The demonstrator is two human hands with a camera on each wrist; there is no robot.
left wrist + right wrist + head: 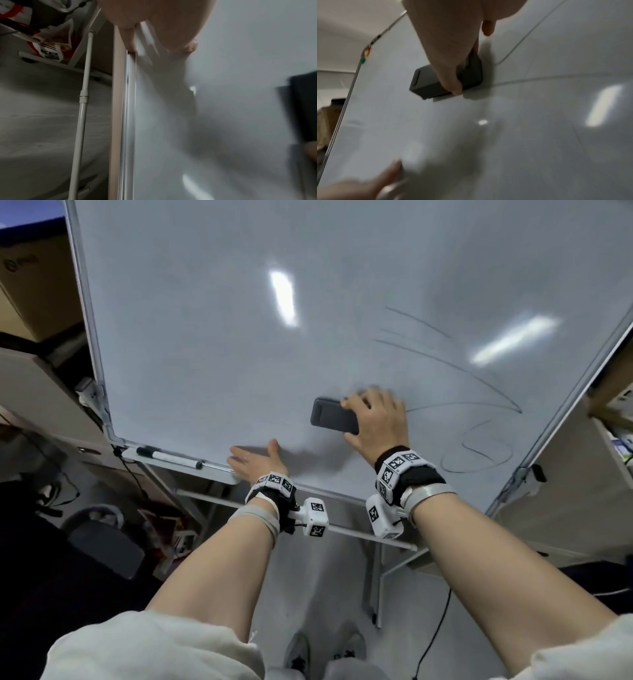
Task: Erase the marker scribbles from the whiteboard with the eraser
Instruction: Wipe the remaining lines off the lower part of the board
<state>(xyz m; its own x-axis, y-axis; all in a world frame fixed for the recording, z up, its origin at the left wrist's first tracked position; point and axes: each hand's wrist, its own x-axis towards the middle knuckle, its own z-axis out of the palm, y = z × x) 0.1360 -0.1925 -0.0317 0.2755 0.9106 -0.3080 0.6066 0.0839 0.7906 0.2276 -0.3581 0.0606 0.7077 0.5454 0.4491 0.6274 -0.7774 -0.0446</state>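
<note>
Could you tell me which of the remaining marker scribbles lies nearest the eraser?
The long curved grey stroke, starting beside the right hand holding the dark eraser.

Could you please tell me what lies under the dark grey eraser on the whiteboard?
The dark grey rectangular eraser, gripped by the right hand, lies flat against the white glossy whiteboard. A thin grey marker line runs out from beside it; any ink beneath the eraser is covered.

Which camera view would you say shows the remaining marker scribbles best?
The head view: the marker scribbles spread right of the eraser. The right wrist view catches only two lines; the left wrist view shows none.
</note>
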